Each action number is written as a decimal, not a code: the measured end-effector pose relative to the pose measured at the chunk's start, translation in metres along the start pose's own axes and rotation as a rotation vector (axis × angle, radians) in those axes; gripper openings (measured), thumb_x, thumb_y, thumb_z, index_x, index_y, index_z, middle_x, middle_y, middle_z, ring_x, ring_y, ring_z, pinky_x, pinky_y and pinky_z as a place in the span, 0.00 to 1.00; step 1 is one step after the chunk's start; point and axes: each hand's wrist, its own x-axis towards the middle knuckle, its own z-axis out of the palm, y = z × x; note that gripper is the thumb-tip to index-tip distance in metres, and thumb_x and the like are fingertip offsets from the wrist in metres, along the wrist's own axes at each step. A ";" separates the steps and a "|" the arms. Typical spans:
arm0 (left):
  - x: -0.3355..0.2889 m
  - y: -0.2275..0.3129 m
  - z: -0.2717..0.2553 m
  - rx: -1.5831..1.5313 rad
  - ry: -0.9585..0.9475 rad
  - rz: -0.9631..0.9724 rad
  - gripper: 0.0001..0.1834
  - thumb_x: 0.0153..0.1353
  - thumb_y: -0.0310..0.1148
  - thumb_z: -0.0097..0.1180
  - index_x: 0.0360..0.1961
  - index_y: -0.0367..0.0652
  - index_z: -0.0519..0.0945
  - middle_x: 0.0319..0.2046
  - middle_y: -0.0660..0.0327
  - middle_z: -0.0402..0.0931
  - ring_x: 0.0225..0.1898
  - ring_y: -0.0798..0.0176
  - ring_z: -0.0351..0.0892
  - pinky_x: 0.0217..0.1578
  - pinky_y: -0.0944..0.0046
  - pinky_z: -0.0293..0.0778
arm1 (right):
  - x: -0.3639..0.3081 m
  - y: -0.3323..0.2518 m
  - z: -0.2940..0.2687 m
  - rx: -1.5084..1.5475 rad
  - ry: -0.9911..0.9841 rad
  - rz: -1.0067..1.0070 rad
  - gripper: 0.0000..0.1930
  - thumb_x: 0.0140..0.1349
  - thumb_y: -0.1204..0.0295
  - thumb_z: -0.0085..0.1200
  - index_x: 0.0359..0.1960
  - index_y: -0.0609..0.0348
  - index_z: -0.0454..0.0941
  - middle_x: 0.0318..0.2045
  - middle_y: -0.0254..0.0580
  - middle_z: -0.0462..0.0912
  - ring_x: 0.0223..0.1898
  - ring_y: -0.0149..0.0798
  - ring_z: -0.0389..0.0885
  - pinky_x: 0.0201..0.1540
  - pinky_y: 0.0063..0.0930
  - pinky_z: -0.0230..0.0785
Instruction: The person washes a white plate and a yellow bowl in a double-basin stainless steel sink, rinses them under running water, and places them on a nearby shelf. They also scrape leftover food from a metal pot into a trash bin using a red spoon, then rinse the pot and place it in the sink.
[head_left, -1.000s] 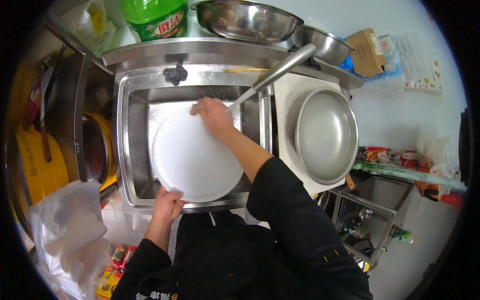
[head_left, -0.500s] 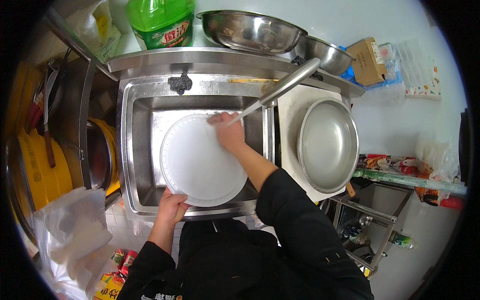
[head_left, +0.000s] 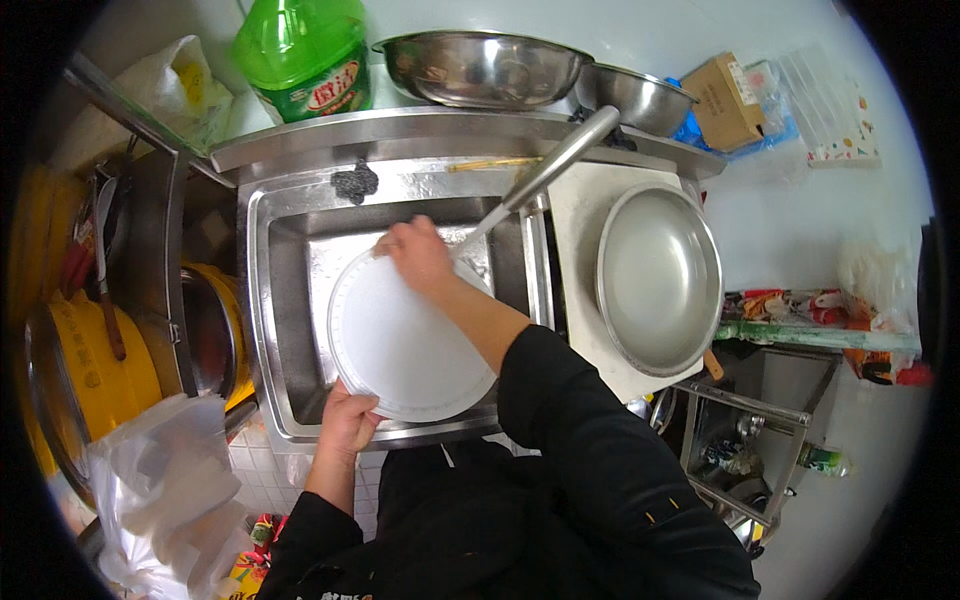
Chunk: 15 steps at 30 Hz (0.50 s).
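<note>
A wide, round white plastic lid [head_left: 400, 335] with a ribbed rim is held tilted over the stainless steel sink [head_left: 282, 330]. My left hand [head_left: 350, 415] grips its near left rim, thumb on top and the other fingers underneath. At the far rim, my right hand [head_left: 418, 255] has its fingers bent over the edge; the fingertips are partly hidden and a little blurred. From the metal faucet [head_left: 560, 160], a stream of water [head_left: 478, 233] falls just right of my right hand. Whether a cloth or sponge is under those fingers cannot be seen.
Right of the sink, a metal basin [head_left: 660, 285] of cloudy liquid stands on a white board [head_left: 575, 310]. Metal bowls [head_left: 480, 70] and a green jug [head_left: 300, 60] line the back ledge. A dark scouring pad [head_left: 355, 182] and chopsticks [head_left: 490, 164] lie on the sink's far edge.
My right hand has slid left along the lid's far rim, away from the water stream. My left hand keeps its hold on the near left rim. The whole view has shifted slightly.
</note>
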 end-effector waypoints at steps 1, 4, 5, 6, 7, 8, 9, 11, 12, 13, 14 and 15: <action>0.000 -0.002 -0.001 -0.028 -0.009 0.017 0.36 0.55 0.12 0.47 0.69 0.37 0.67 0.60 0.46 0.76 0.59 0.43 0.80 0.58 0.42 0.80 | -0.002 0.011 -0.005 0.006 -0.011 0.096 0.07 0.66 0.69 0.57 0.38 0.44 0.89 0.40 0.45 0.76 0.47 0.50 0.80 0.55 0.42 0.76; -0.004 -0.007 -0.005 -0.048 0.002 0.009 0.36 0.56 0.12 0.47 0.68 0.39 0.68 0.59 0.48 0.77 0.58 0.46 0.80 0.55 0.45 0.81 | -0.002 0.037 -0.014 0.017 0.022 0.135 0.10 0.66 0.75 0.51 0.37 0.52 0.87 0.39 0.48 0.84 0.44 0.51 0.80 0.55 0.44 0.75; -0.005 -0.009 -0.005 -0.055 0.009 0.002 0.35 0.56 0.12 0.46 0.68 0.39 0.68 0.59 0.49 0.77 0.57 0.46 0.81 0.52 0.45 0.83 | -0.002 0.040 -0.015 0.078 -0.014 0.270 0.10 0.65 0.76 0.50 0.36 0.54 0.87 0.39 0.48 0.85 0.44 0.52 0.80 0.54 0.45 0.74; -0.005 -0.010 -0.005 -0.061 -0.021 -0.002 0.35 0.56 0.12 0.46 0.68 0.39 0.68 0.58 0.49 0.77 0.57 0.46 0.81 0.52 0.45 0.83 | -0.001 0.039 -0.012 0.002 0.040 0.177 0.09 0.64 0.76 0.51 0.35 0.55 0.86 0.38 0.48 0.84 0.44 0.52 0.80 0.54 0.46 0.74; -0.004 -0.011 -0.004 -0.053 -0.015 -0.017 0.35 0.56 0.12 0.46 0.68 0.39 0.67 0.58 0.49 0.77 0.56 0.46 0.81 0.51 0.45 0.83 | 0.000 0.034 -0.008 -0.067 0.061 0.144 0.08 0.63 0.76 0.52 0.34 0.55 0.86 0.38 0.48 0.84 0.44 0.53 0.80 0.53 0.46 0.74; -0.002 -0.011 -0.003 -0.042 -0.013 -0.030 0.35 0.56 0.12 0.46 0.68 0.39 0.67 0.57 0.49 0.77 0.56 0.46 0.81 0.51 0.46 0.83 | 0.002 0.027 -0.003 -0.142 0.137 0.111 0.08 0.63 0.76 0.52 0.33 0.56 0.85 0.38 0.48 0.83 0.44 0.53 0.80 0.53 0.46 0.73; 0.000 -0.011 -0.002 -0.038 -0.028 -0.041 0.35 0.56 0.12 0.46 0.68 0.39 0.67 0.57 0.49 0.77 0.56 0.46 0.81 0.51 0.46 0.83 | 0.004 0.016 0.003 -0.070 0.135 0.049 0.07 0.62 0.76 0.53 0.32 0.56 0.85 0.37 0.49 0.83 0.44 0.54 0.80 0.52 0.46 0.73; 0.006 -0.009 0.003 0.065 -0.034 -0.085 0.37 0.55 0.12 0.47 0.69 0.40 0.66 0.60 0.49 0.76 0.60 0.45 0.79 0.58 0.43 0.78 | 0.000 -0.013 0.022 0.048 0.161 -0.072 0.06 0.61 0.75 0.55 0.30 0.55 0.84 0.34 0.49 0.80 0.43 0.55 0.79 0.50 0.47 0.72; 0.009 -0.008 0.005 0.094 -0.066 -0.090 0.38 0.55 0.12 0.47 0.70 0.41 0.66 0.61 0.49 0.75 0.61 0.44 0.78 0.62 0.42 0.75 | -0.006 -0.028 0.030 0.237 0.114 -0.176 0.05 0.60 0.75 0.56 0.29 0.53 0.84 0.35 0.46 0.81 0.44 0.53 0.79 0.51 0.46 0.72; 0.012 -0.006 0.007 0.103 -0.014 -0.103 0.38 0.55 0.11 0.47 0.70 0.42 0.66 0.61 0.49 0.75 0.61 0.44 0.78 0.61 0.42 0.76 | -0.014 -0.043 0.039 0.199 0.051 -0.211 0.06 0.61 0.75 0.57 0.28 0.51 0.83 0.36 0.41 0.82 0.45 0.52 0.79 0.52 0.46 0.71; 0.015 -0.005 0.009 0.095 0.015 -0.100 0.38 0.55 0.11 0.46 0.70 0.42 0.66 0.61 0.50 0.75 0.61 0.44 0.78 0.60 0.41 0.76 | -0.027 -0.054 0.044 0.215 0.076 -0.327 0.07 0.63 0.76 0.55 0.28 0.51 0.82 0.38 0.38 0.84 0.46 0.52 0.78 0.53 0.48 0.70; 0.017 -0.005 0.011 0.052 -0.035 -0.072 0.38 0.56 0.11 0.46 0.70 0.43 0.66 0.61 0.50 0.75 0.61 0.45 0.78 0.59 0.41 0.77 | -0.041 -0.063 0.047 0.251 0.037 -0.356 0.08 0.63 0.78 0.52 0.29 0.51 0.81 0.41 0.38 0.84 0.51 0.52 0.79 0.58 0.48 0.69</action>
